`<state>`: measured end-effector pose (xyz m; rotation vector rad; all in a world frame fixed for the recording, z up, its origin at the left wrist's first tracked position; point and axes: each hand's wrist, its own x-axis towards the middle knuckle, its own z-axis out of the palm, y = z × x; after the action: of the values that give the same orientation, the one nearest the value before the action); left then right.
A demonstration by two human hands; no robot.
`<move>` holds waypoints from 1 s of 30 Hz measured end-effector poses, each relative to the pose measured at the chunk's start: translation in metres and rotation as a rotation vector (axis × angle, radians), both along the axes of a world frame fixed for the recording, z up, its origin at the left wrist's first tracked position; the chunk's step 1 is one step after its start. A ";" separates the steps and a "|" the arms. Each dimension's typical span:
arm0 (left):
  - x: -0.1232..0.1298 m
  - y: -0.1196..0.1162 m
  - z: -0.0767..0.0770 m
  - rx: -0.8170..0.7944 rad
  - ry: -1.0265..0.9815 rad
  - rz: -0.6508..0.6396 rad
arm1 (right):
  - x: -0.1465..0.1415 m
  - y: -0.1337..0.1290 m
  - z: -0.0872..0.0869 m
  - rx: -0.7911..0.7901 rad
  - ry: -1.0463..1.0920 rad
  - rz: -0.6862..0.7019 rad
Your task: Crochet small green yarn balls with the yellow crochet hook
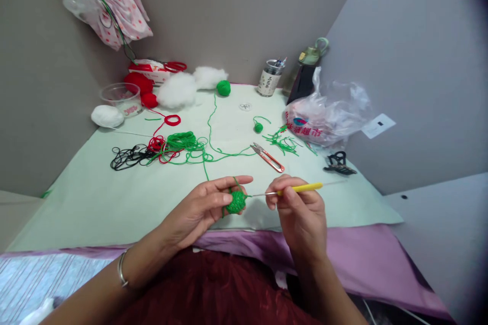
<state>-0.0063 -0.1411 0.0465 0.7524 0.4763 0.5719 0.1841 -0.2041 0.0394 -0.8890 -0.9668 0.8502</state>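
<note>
My left hand (206, 205) pinches a small green crochet piece (236, 202) between thumb and fingers, its index finger stretched out with green yarn (236, 181) looped over it. In my right hand (299, 210) is a crochet hook (303, 188) with a yellow handle, held like a pen. The hook's metal tip reaches left to a green loop at the edge of the piece. From the left hand the working yarn runs up the table toward the green yarn ball (223, 88) and the loose strands.
Orange thread snips (269, 157) lie just beyond my hands, beside green yarn scraps (284, 141). Tangled green yarn (185, 141) and black cord (131, 156) spread at left. White stuffing (178, 90), a plastic tub (122, 99), a pen holder (270, 78) and a plastic bag (324, 117) stand farther back.
</note>
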 end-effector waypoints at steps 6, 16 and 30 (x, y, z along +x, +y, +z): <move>0.004 -0.004 -0.003 0.152 0.087 0.045 | -0.008 -0.002 -0.001 0.076 -0.290 0.020; 0.001 -0.001 -0.008 0.391 0.223 0.095 | -0.003 -0.001 -0.010 -0.090 -0.013 0.150; 0.001 -0.002 -0.007 0.767 0.344 0.211 | 0.003 -0.009 0.007 0.038 -0.571 0.060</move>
<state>-0.0048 -0.1427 0.0398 1.5599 0.6655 0.8411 0.1875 -0.2132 0.0469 -1.1004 -1.5040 0.6320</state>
